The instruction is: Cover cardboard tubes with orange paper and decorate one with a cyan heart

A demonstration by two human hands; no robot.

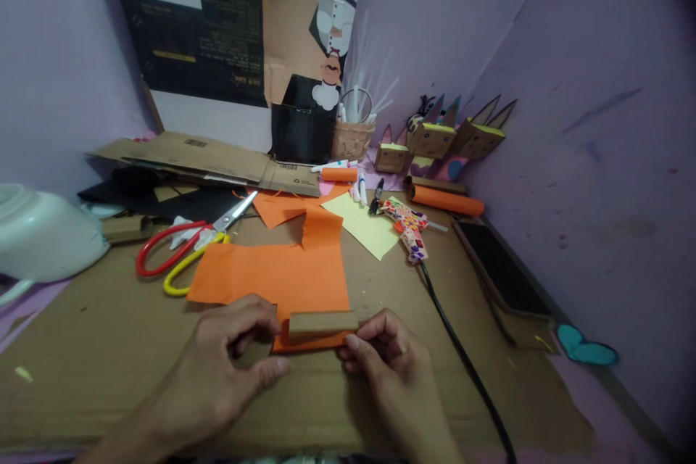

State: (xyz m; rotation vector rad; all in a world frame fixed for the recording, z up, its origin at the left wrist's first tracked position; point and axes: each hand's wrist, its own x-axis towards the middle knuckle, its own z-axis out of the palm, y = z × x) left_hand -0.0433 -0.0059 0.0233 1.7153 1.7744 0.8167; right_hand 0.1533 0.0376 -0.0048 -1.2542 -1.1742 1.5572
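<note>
Close to you, at the counter's (109, 348) near edge, your left hand (228, 366) and right hand (388, 362) each pinch one end of a small cardboard strip (322, 323) — pressing it onto the orange paper (283, 275), seemingly to keep it aligned. Beyond lie scissors (185, 243) and a glue gun (407, 226).

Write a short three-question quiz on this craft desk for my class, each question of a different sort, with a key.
1. True or false: both hands touch the small cardboard block.
2. Which lies nearest the glue gun? A) red scissors B) yellow paper C) white bowl
3. Fill in: the block rests on the near edge of the ____ paper.

Key
1. True: the left hand and the right hand hold its two ends.
2. B: the yellow paper lies just beside the gun.
3. Orange: the orange paper lies under the block.
</note>
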